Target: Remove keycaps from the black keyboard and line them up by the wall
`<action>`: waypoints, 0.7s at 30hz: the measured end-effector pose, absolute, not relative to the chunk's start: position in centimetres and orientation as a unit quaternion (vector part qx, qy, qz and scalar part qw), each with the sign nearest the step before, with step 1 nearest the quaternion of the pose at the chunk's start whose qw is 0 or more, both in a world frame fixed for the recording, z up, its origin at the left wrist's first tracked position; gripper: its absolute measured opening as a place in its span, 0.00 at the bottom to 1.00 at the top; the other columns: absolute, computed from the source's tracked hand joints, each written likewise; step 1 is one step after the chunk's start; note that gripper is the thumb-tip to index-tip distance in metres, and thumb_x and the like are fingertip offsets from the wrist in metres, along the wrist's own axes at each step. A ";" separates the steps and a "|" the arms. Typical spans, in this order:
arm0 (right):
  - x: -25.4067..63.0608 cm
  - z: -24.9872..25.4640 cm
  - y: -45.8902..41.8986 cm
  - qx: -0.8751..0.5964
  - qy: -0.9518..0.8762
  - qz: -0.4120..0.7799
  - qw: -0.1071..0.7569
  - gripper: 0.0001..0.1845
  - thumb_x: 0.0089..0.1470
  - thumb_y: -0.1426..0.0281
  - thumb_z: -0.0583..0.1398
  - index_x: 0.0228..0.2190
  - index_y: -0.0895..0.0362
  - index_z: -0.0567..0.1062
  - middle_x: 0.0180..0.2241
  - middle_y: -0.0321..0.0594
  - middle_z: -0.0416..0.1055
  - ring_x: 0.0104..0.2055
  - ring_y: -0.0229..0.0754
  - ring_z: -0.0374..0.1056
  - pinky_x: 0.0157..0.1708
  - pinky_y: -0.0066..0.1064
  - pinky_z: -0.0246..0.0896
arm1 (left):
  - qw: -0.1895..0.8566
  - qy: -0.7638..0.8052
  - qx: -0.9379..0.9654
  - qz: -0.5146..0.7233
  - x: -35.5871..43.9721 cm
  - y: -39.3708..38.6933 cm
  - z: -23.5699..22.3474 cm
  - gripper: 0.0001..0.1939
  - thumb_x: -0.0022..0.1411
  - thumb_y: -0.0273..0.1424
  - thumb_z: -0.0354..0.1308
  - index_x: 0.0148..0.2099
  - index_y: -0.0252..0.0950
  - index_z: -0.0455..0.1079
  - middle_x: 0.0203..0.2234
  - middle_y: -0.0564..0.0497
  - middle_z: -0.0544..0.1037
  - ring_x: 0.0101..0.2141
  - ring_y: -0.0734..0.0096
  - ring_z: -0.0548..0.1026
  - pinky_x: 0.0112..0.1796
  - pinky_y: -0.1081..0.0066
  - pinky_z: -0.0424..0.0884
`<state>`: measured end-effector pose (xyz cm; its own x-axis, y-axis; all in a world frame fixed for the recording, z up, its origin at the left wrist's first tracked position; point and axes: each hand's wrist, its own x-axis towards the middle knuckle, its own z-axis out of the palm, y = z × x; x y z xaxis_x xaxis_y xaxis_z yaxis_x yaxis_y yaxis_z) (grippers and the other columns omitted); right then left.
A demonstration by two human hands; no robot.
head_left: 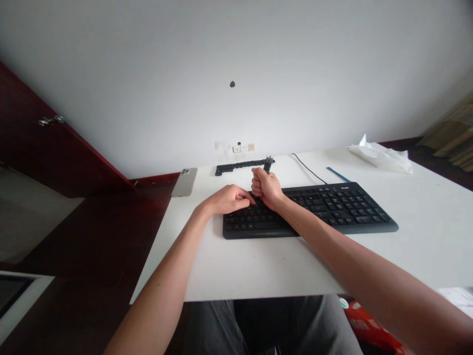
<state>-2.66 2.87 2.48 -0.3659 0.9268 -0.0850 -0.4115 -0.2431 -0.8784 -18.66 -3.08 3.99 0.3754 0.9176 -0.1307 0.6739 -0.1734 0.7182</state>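
over the left half of the black keyboard (332, 209), the right hand (266, 190) is curled shut around a dark tool (268, 164), its lower end hidden by the fist; the left hand (229, 199) bends its fingers to the keys, any hold unclear. loose keycaps (240, 167) lie beyond the keyboard.

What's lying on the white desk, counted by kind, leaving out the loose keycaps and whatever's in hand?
Black keyboard: 1
Silver smartphone: 1
Crumpled white wrapping: 1
Slim blue stick: 1
Total: 4
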 end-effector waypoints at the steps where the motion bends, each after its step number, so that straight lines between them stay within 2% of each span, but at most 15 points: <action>1: -2.7 2.5 2.8 -0.315 -0.411 0.721 0.460 0.26 0.55 0.66 0.61 0.20 0.50 0.48 0.14 0.23 0.41 0.16 0.28 0.35 0.13 0.26 0.33 | 0.359 0.529 0.749 0.171 -18.7 -3.1 4.0 0.18 0.60 0.30 0.56 0.47 0.38 0.84 0.24 0.53 0.76 0.23 0.73 0.64 0.26 0.72 0.56; 7: -3.0 2.0 2.8 -0.327 -0.403 0.699 0.493 0.25 0.55 0.66 0.61 0.19 0.50 0.49 0.14 0.23 0.41 0.16 0.28 0.36 0.14 0.25 0.32 | 0.377 0.522 0.747 0.165 -18.8 -2.9 4.1 0.18 0.60 0.30 0.55 0.47 0.38 0.84 0.19 0.56 0.69 0.21 0.75 0.59 0.24 0.71 0.51; 10: -3.1 1.9 2.7 -0.331 -0.406 0.691 0.498 0.26 0.55 0.64 0.61 0.19 0.50 0.49 0.14 0.23 0.42 0.15 0.29 0.37 0.13 0.26 0.33 | 0.389 0.515 0.745 0.167 -19.0 -2.8 3.9 0.19 0.59 0.29 0.55 0.47 0.38 0.84 0.20 0.56 0.70 0.21 0.75 0.59 0.25 0.71 0.52; 16: -3.4 1.2 2.7 -0.352 -0.475 0.629 0.505 0.24 0.55 0.60 0.61 0.19 0.49 0.51 0.13 0.26 0.47 0.14 0.31 0.43 0.13 0.28 0.41 | 0.396 0.510 0.747 0.158 -19.0 -2.7 4.3 0.20 0.58 0.28 0.54 0.48 0.36 0.83 0.20 0.55 0.68 0.22 0.75 0.59 0.25 0.72 0.54; 21: -3.2 1.1 3.1 -0.360 -0.464 0.630 0.508 0.24 0.55 0.59 0.60 0.19 0.49 0.51 0.12 0.26 0.47 0.14 0.31 0.44 0.13 0.28 0.42 | 0.420 0.515 0.733 0.147 -19.2 -2.8 4.5 0.21 0.59 0.28 0.54 0.51 0.36 0.82 0.17 0.58 0.60 0.20 0.75 0.54 0.24 0.71 0.49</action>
